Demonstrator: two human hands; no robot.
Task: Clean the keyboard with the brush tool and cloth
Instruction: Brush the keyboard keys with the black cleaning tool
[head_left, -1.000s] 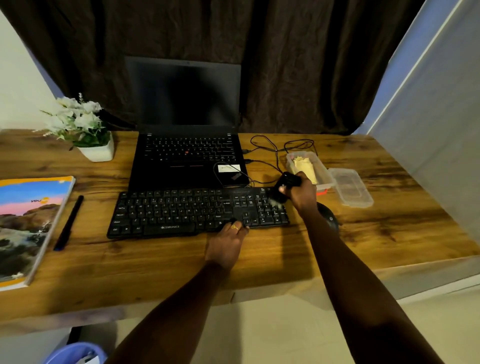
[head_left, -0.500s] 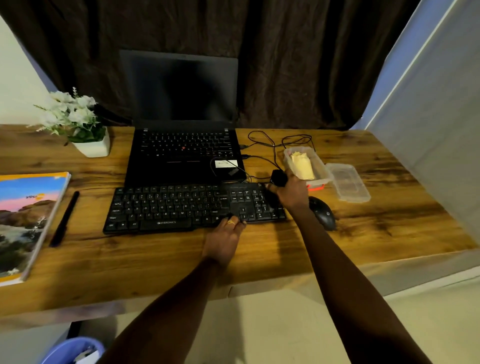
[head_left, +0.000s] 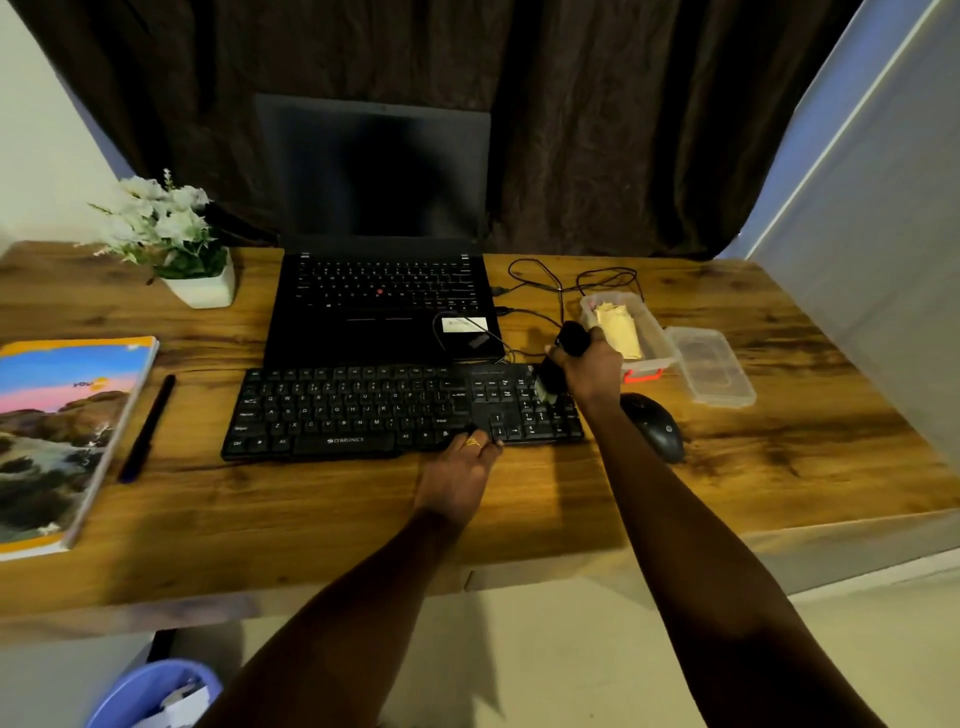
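Note:
A black keyboard (head_left: 363, 410) lies on the wooden desk in front of a laptop. My right hand (head_left: 592, 369) grips a black brush tool (head_left: 558, 366) with its pale bristles down on the number pad at the keyboard's right end. My left hand (head_left: 460, 467) rests on the desk, with its fingertips pressing the keyboard's front edge near the arrow keys. A folded yellow cloth (head_left: 618, 332) lies in an open clear plastic box (head_left: 657, 332) just behind my right hand.
A black laptop (head_left: 382, 306) stands open behind the keyboard, cables (head_left: 561, 280) to its right. A black mouse (head_left: 654, 426) and the box's clear lid (head_left: 709, 366) lie right of the keyboard. At left are a potted plant (head_left: 176, 244), a pen (head_left: 148, 426) and a book (head_left: 57, 436). A blue bin (head_left: 150, 693) sits below the desk.
My right hand has swept the brush back and forth over the number pad, now tilted down on its upper right keys. My left hand has kept its place at the front edge.

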